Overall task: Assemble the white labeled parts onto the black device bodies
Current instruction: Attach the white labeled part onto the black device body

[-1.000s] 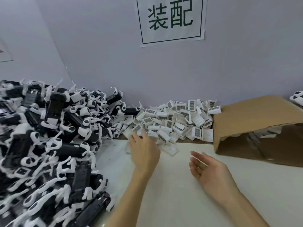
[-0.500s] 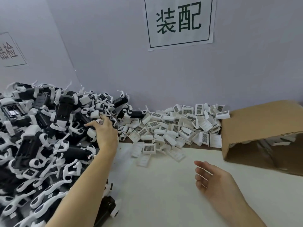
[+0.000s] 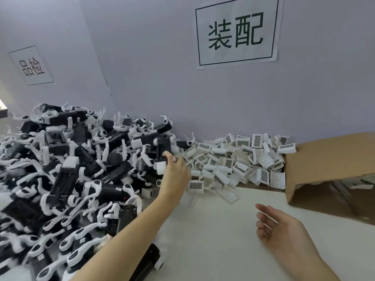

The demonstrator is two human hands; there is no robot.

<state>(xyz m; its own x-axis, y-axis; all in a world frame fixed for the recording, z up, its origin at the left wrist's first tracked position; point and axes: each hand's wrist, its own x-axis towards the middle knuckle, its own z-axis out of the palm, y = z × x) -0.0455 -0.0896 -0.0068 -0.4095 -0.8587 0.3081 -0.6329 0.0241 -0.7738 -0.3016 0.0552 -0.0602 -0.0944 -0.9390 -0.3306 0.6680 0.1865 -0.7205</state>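
Observation:
A big heap of black device bodies with white clips fills the left of the table. A pile of white labeled parts with barcode stickers lies against the back wall at centre. My left hand is at the right edge of the heap, fingers closed on a black device body lifted slightly above the pile. My right hand hovers over the white table at lower right, palm turned inward, fingers loosely apart, holding nothing.
An open cardboard box lies on its side at the right, with more white parts inside. Grey partition walls carry two paper signs. The white tabletop stretches between my hands.
My left hand swept from the white parts into the black heap, then closed on a black body and raised it toward the right. My right hand has barely moved.

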